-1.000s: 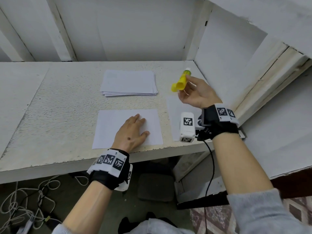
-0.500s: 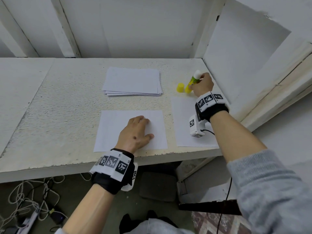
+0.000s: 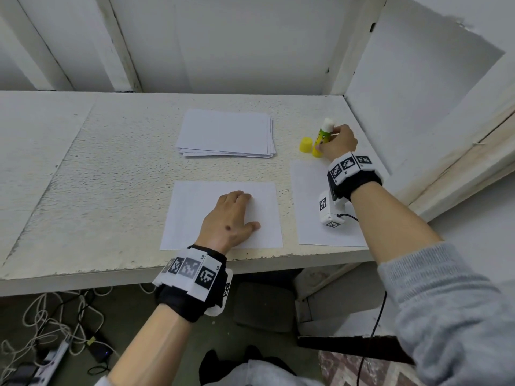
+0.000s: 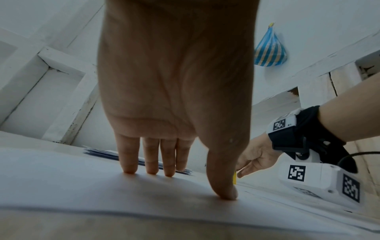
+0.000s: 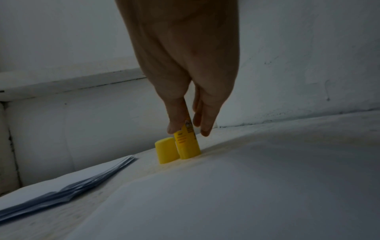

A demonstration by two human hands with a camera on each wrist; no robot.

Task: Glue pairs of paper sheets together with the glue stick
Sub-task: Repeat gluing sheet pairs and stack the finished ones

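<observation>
Left hand [image 3: 228,218] flat, right hand [image 3: 338,143] pinching

Right hand [image 3: 338,143] grips upright glue stick [image 3: 323,137] beside yellow cap [image 3: 306,144]; left hand [image 3: 227,221] presses sheet [image 3: 189,218].

White rough-textured table [image 3: 111,168] against white panelled walls [image 3: 237,43]; grey floor [image 3: 133,338] below with tangled cables [image 3: 55,316]; striped bag [image 4: 269,50] hanging.

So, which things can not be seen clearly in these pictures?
- Glue stick label: too small in head view, blurred and dark in right wrist view.
- Its white tip: hidden by the right hand in right wrist view.
- Paper stack: sheet count too fine.
- Glue on the sheet under the left hand: not discernible.
</observation>
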